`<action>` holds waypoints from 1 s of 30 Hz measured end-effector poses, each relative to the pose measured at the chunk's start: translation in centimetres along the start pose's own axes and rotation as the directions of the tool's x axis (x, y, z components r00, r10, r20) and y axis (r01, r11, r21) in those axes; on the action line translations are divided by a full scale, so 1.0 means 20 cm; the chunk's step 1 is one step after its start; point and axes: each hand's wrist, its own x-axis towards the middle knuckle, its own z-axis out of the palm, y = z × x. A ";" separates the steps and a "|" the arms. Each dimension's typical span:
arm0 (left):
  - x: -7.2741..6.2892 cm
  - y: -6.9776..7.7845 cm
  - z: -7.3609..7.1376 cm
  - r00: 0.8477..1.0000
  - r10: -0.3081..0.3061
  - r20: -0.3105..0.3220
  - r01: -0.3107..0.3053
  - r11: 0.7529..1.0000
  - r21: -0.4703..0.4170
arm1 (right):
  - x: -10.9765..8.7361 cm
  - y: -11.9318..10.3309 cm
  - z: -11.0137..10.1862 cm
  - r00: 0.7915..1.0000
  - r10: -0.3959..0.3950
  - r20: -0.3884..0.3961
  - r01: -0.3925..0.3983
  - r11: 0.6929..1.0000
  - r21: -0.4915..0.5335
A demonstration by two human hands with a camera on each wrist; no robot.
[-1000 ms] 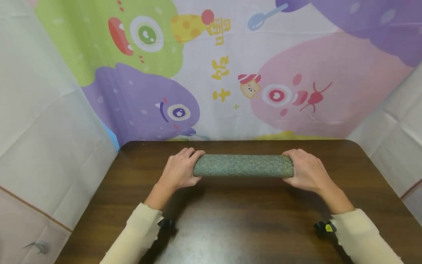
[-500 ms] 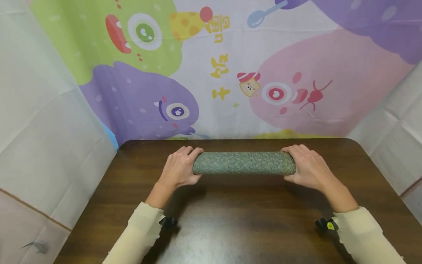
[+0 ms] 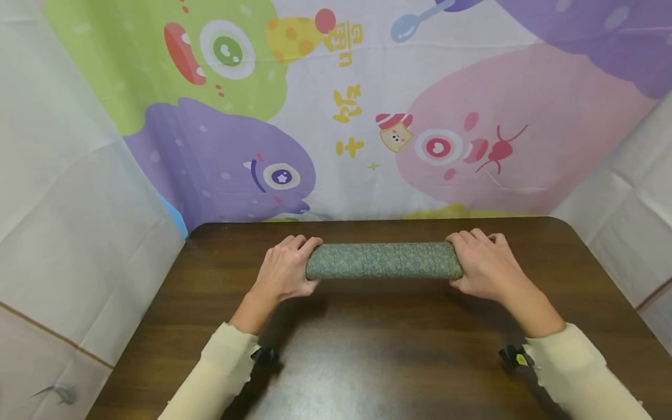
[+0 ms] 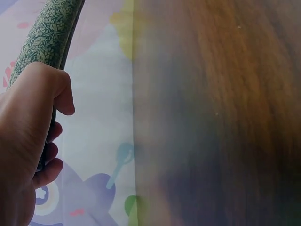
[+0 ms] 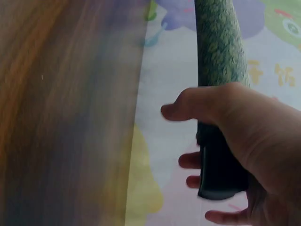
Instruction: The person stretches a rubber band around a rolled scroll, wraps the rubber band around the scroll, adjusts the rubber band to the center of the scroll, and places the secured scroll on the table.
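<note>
A long green case-like thing with a floral pattern (image 3: 383, 261) is held level above the table by both hands; its exact kind is unclear. My left hand (image 3: 286, 268) grips its left end. At the other end, my right hand (image 3: 484, 262) holds it with the thumb on the near side. In the left wrist view, the thumb lies across the green patterned thing (image 4: 49, 35) and fingertips curl round its dark edge. The right wrist view shows its dark, smooth end part (image 5: 221, 165) between thumb and fingers, one finger reaching below. Both palms are partly hidden.
Under the hands lies a dark brown wooden table (image 3: 388, 361) with rounded far corners. A cartoon-printed cloth (image 3: 357, 192) hangs along the back edge. Pale panels (image 3: 68, 192) stand at both sides, with a small hook (image 3: 62, 393) at lower left.
My right hand has shifted slightly left along the thing's end, covering more of its yellowish band, and one of its fingers now sticks up. My left hand keeps its grip.
</note>
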 end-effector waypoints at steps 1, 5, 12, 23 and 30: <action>0.00 0.00 0.00 1.000 0.001 0.000 -0.001 1.000 -0.001 | 0.00 -0.01 0.00 1.000 -0.006 -0.001 0.006 1.000 -0.008; 0.00 0.00 0.01 1.000 0.003 0.001 -0.003 1.000 -0.002 | 0.01 -0.02 0.02 1.000 -0.024 -0.016 0.023 0.999 -0.033; 0.00 0.00 0.03 1.000 -0.002 0.003 0.002 1.000 -0.006 | 0.03 -0.04 0.03 0.997 -0.071 -0.037 0.070 0.997 -0.035; -0.02 0.01 0.04 1.000 -0.029 0.013 0.029 0.999 -0.016 | 0.09 -0.11 0.03 0.997 -0.080 -0.004 0.080 0.996 -0.038; 0.01 0.05 0.05 1.000 0.012 0.002 -0.012 1.000 -0.011 | 0.09 -0.20 0.08 0.988 -0.152 -0.010 0.151 0.987 -0.051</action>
